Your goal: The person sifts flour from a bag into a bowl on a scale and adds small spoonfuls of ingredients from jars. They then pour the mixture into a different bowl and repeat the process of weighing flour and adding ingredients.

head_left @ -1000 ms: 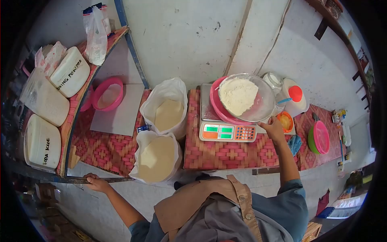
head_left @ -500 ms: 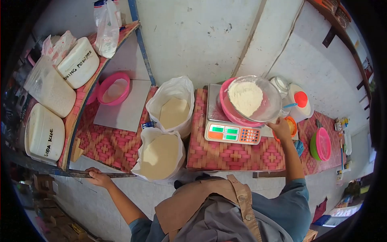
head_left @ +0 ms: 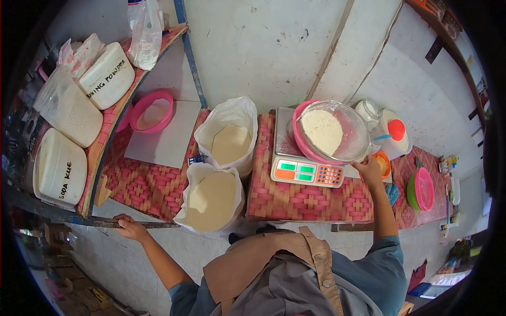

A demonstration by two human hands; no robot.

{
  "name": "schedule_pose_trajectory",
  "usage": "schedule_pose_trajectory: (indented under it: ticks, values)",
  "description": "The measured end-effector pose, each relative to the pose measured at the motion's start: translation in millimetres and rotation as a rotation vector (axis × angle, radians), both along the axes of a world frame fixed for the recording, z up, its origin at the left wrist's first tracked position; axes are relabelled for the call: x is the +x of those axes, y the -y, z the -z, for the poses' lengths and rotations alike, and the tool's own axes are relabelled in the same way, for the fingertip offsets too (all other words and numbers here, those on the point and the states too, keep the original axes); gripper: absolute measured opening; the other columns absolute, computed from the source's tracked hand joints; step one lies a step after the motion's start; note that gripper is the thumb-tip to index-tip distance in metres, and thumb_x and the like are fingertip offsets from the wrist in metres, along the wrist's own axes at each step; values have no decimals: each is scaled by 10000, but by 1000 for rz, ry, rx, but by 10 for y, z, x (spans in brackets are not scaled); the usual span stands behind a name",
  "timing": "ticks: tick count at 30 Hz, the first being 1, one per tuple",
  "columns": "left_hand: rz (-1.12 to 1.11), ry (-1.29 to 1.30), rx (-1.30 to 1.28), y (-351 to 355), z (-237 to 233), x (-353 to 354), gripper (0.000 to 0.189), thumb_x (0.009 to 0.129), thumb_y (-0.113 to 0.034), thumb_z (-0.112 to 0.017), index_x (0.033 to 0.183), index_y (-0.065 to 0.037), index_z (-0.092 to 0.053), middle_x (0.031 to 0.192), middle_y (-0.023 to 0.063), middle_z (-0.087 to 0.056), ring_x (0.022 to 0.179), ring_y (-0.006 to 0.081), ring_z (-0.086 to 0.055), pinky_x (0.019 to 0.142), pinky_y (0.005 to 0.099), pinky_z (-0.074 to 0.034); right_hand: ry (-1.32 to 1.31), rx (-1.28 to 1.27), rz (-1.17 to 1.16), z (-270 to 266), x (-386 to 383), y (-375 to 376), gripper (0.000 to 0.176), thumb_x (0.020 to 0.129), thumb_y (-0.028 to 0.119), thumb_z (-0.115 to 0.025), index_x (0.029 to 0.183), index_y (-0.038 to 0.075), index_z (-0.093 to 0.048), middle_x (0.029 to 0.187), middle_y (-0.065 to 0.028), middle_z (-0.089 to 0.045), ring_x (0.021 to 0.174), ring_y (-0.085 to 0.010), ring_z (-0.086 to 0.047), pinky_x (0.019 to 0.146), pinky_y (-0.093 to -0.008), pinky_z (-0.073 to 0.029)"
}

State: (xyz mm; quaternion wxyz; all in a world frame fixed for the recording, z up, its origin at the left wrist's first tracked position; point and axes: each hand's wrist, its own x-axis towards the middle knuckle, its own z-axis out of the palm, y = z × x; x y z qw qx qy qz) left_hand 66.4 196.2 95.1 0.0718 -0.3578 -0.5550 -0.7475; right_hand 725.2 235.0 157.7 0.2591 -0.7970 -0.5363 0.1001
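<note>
- Flour (head_left: 321, 130) sits in a smaller heap than in the earlier frame, inside the metal sieve (head_left: 356, 131).
- Sieve rests tilted over the pink bowl (head_left: 298, 138), which stands on the digital scale (head_left: 307, 174).
- Right hand (head_left: 369, 169) has its fingers nearly closed at the sieve's near rim, pinching it.
- Orange bowl (head_left: 388, 164) lies just beside that hand.
- Two open white sacks (head_left: 192, 203) stand left of the scale.
- Left hand (head_left: 132, 229) curls partly closed around the shelf's lower bar (head_left: 158, 225).

Both hands (head_left: 130, 229) spread wide apart
</note>
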Motion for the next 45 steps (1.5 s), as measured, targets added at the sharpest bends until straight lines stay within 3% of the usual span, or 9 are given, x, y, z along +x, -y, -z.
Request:
schedule_pose_trajectory:
  ticks: [9,12,18,21,32,43,45]
  values:
    - [13,8,5,16,11,7,418,834,-427,-430,790,-17,-361,648,37,-363,529,96,-328,450,205,-279,53,27,118,15,-134,0,476,578,378,-692,615,-24,-440,543,-124,-456,509,-209,-436,490,-342,-360]
    - [9,43,9,8,-4,-8,427,829,-437,-436,789,-19,-363,649,36,-363,529,97,-329,451,204,-281,27,-10,41,-49,-154,47,468,582,372,-691,617,-21,-440,546,-123,-456,512,-209,-437,490,-338,-360]
    - [-5,24,3,11,-11,4,451,823,-463,-434,790,-19,-365,648,37,-364,529,97,-330,452,203,-281,7,5,85,84,-92,-1,482,574,384,-691,613,-18,-427,542,-117,-433,512,-215,-421,489,-346,-347]
    - [35,-14,22,-4,-17,7,368,854,-385,-422,748,-40,-355,628,16,-345,523,85,-320,450,203,-276,24,42,54,73,-19,21,490,574,393,-687,615,-16,-420,545,-114,-422,513,-208,-409,486,-346,-340]
    - [5,-8,-17,19,0,1,419,839,-422,-419,816,-7,-367,658,33,-372,532,87,-334,450,196,-285,-2,21,82,75,-62,36,480,581,392,-680,616,-10,-419,546,-113,-423,517,-200,-414,490,-336,-344]
    - [-23,15,-10,4,-65,83,430,836,-442,-420,767,-20,-374,636,26,-353,519,89,-328,445,200,-278,36,42,115,52,-142,0,477,573,390,-682,618,-5,-419,552,-107,-428,513,-206,-405,488,-338,-342]
    - [-48,18,-15,-1,-86,78,429,836,-442,-420,762,-22,-372,633,24,-347,519,88,-323,446,201,-274,-11,-47,66,-4,-98,34,478,576,389,-681,628,-12,-425,559,-119,-437,519,-217,-419,494,-342,-351]
